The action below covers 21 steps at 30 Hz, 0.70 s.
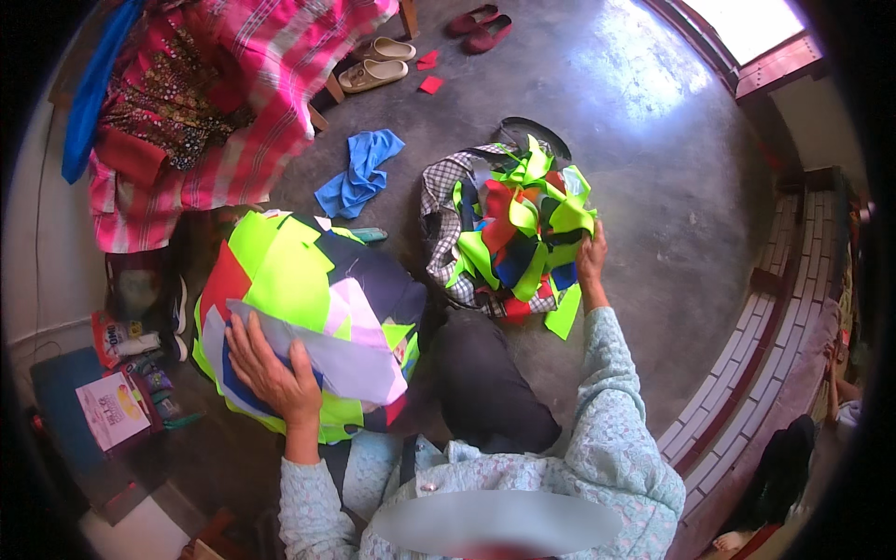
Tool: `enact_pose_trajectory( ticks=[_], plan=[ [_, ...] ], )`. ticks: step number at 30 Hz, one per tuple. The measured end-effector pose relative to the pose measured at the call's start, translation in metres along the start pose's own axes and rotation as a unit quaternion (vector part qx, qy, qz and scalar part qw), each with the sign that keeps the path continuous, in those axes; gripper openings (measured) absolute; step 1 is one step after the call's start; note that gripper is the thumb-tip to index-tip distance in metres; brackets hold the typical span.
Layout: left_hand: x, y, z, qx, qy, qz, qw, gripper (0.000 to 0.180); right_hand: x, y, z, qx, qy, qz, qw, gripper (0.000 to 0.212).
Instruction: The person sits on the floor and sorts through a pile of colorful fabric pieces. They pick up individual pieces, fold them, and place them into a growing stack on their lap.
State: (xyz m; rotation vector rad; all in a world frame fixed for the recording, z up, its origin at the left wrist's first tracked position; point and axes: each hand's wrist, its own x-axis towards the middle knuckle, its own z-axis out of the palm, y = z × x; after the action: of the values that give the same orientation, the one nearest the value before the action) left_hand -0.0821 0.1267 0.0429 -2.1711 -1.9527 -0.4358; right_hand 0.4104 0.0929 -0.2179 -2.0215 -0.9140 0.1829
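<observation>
On my left is a big bundle of cloth scraps (280,266), mostly neon green with red, grey, lavender and dark blue pieces. My left hand (277,376) lies flat on it, fingers spread over a long grey cloth strip (341,347). To the right, a checked cloth bag (439,191) stands on the floor, heaped with green, red, blue and black scraps (509,219). At the heap's right edge, my right hand (592,261) has its fingers closed on a neon green cloth scrap (571,217). Part of its grip is hidden by the fabric.
A crumpled blue cloth (361,173) lies beyond the bundle. Pink checked fabric (266,84) drapes over furniture at far left. Beige shoes (373,75), maroon shoes (487,35) and red scraps (430,84) are farther off. A box (114,411) sits left; another person's arm (833,373) shows at right.
</observation>
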Motion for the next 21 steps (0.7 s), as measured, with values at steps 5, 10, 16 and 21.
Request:
enact_pose_trajectory(
  ticks=[5, 10, 16, 21],
  plan=[
    [-0.007, -0.001, 0.003, 0.018, 0.007, -0.015, 1.0, 0.061, 0.037, -0.08, -0.039, 0.417, -0.038, 0.098, 0.903, 0.018],
    [-0.013, -0.003, -0.003, 0.034, 0.026, -0.031, 0.999, 0.061, 0.018, -0.183, -0.071, 0.653, -0.149, 0.174, 0.722, 0.035],
    [-0.008, -0.006, 0.005, 0.011, 0.062, -0.032, 0.998, 0.062, -0.031, -0.165, -0.041, 0.56, -0.284, 0.132, 0.767, 0.036],
    [-0.01, -0.007, 0.006, -0.029, 0.081, -0.034, 0.996, 0.067, -0.098, -0.204, -0.033, 0.495, -0.458, 0.094, 0.732, 0.039]
  ],
)
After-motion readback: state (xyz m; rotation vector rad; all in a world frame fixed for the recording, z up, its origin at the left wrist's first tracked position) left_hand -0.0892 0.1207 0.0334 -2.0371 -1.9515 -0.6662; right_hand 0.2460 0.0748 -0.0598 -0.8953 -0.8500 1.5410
